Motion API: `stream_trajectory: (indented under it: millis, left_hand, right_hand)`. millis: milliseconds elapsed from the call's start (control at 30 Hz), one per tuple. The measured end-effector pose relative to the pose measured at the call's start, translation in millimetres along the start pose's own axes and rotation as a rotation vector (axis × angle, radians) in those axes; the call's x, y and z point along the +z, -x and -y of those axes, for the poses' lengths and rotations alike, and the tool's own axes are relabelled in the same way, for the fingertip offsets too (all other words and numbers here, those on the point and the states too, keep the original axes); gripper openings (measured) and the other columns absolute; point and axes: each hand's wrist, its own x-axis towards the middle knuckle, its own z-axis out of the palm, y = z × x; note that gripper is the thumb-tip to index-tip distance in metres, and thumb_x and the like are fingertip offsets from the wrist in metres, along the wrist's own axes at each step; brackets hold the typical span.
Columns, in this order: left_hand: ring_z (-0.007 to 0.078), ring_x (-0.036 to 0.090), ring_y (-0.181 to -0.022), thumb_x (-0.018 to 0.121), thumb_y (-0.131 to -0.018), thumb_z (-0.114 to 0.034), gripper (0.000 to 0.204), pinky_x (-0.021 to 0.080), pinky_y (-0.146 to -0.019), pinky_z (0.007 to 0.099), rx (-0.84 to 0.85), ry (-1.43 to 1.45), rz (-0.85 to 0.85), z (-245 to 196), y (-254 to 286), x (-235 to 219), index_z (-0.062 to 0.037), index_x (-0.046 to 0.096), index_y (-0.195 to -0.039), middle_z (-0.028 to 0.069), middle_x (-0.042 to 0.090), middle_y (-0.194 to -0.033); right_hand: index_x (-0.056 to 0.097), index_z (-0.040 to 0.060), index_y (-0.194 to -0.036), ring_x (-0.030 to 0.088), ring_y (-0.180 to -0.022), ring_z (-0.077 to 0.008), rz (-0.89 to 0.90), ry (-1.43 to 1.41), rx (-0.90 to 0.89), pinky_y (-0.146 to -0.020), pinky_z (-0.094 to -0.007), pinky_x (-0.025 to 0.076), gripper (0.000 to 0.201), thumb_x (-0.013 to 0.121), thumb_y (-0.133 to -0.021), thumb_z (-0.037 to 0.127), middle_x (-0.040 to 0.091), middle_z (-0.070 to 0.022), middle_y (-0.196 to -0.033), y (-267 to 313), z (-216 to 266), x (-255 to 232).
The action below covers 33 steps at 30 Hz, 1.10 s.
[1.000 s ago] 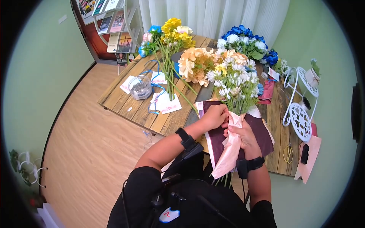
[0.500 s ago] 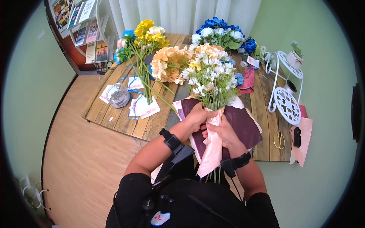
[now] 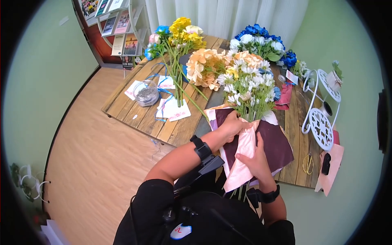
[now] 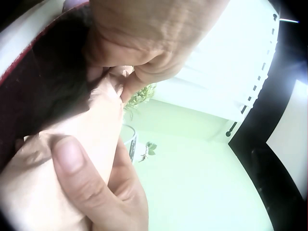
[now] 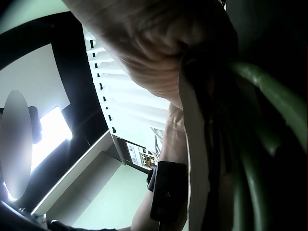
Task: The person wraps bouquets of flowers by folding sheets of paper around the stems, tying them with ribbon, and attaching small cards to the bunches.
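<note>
A bouquet (image 3: 249, 87) of white daisy-like flowers with peach and yellow blooms stands upright in front of me. Pale pink wrapping paper (image 3: 243, 153) folds round its stems, over a dark plum sheet (image 3: 274, 141). My left hand (image 3: 232, 126) pinches the pink paper's upper edge just below the flower heads. Lower down, my right hand (image 3: 258, 163) holds the wrapped stems from the side, its thumb (image 4: 72, 161) pressing the pink paper. Green stems (image 5: 250, 183) show below the right palm in the right wrist view. The fingers behind the paper are hidden.
The wooden table (image 3: 141, 118) carries yellow flowers (image 3: 181, 30), blue and white flowers (image 3: 259, 43), a clear tub of small metallic pieces (image 3: 146, 93) and cards (image 3: 173, 109). On the right are a white metal stand (image 3: 320, 128), gold-handled scissors (image 3: 308, 164) and pink paper (image 3: 332, 171).
My right hand has slid down the pink paper and its fingers have spread from their tighter grip. The left hand stays at the paper's top edge. The head view swung right, then back.
</note>
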Motion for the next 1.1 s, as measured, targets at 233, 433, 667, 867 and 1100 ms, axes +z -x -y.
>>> stream_trajectory:
  millis: [233, 433, 667, 867, 1100]
  left_hand:
    - [0.0140, 0.060, -0.072, 0.067, -0.072, 0.002, 0.046, 0.047, -0.055, 0.0265, 0.026, 0.061, 0.010, 4.8, -2.8, -1.5, -0.0021, 0.046, -0.113, 0.0067, 0.061, -0.090]
    - [0.0175, 0.060, -0.075, 0.064, -0.072, 0.007, 0.044, 0.046, -0.058, 0.0275, 0.086, 0.009, -0.025, 13.0, -11.8, -2.4, 0.0012, 0.047, -0.112, 0.0099, 0.060, -0.094]
    - [0.0171, 0.059, -0.074, 0.070, -0.073, -0.003, 0.052, 0.047, -0.059, 0.0260, 0.047, -0.103, -0.013, 7.8, -8.3, -6.8, 0.0037, 0.042, -0.117, 0.0116, 0.058, -0.093]
    - [0.0224, 0.058, -0.085, 0.071, -0.075, -0.018, 0.055, 0.049, -0.070, 0.0314, 0.531, -0.781, -0.359, -1.0, 10.1, -58.5, 0.0043, 0.044, -0.118, 0.0167, 0.055, -0.100]
    - [0.0340, 0.058, -0.086, 0.068, -0.070, -0.012, 0.018, 0.047, -0.075, 0.0404, 0.406, -1.400, -1.032, -51.9, 59.1, -194.5, -0.0021, 0.063, -0.085, 0.0166, 0.055, -0.097]
  right_hand:
    - [0.011, 0.0036, -0.140, 0.055, -0.105, -0.0280, -0.012, 0.196, -0.184, -0.088, -0.0331, 0.043, 0.091, 0.070, -0.071, 0.007, 0.053, -0.0237, -0.116, 8.5, 22.5, 2.4]
    - [0.034, 0.0199, -0.136, 0.059, -0.072, -0.0390, 0.109, 0.781, -0.204, -0.063, -0.0420, 0.048, 0.066, 0.063, -0.078, 0.033, 0.059, -0.0208, -0.079, 23.0, 29.5, -6.0]
    - [0.034, 0.0202, -0.135, 0.058, -0.054, -0.0362, 0.266, 0.980, -0.153, -0.052, -0.0438, 0.045, 0.063, 0.057, -0.081, 0.042, 0.056, -0.0154, -0.055, 25.0, 28.0, -10.3]
    - [0.032, 0.0193, -0.136, 0.058, -0.051, -0.0340, 0.261, 1.000, -0.234, -0.047, -0.0420, 0.044, 0.064, 0.057, -0.081, 0.042, 0.057, -0.0141, -0.055, 23.2, 22.6, -8.9]
    - [0.035, 0.0160, -0.135, 0.057, -0.049, -0.0322, 0.231, 0.978, -0.288, -0.045, -0.0409, 0.042, 0.064, 0.059, -0.080, 0.039, 0.056, -0.0131, -0.054, 24.4, 21.6, -10.0]
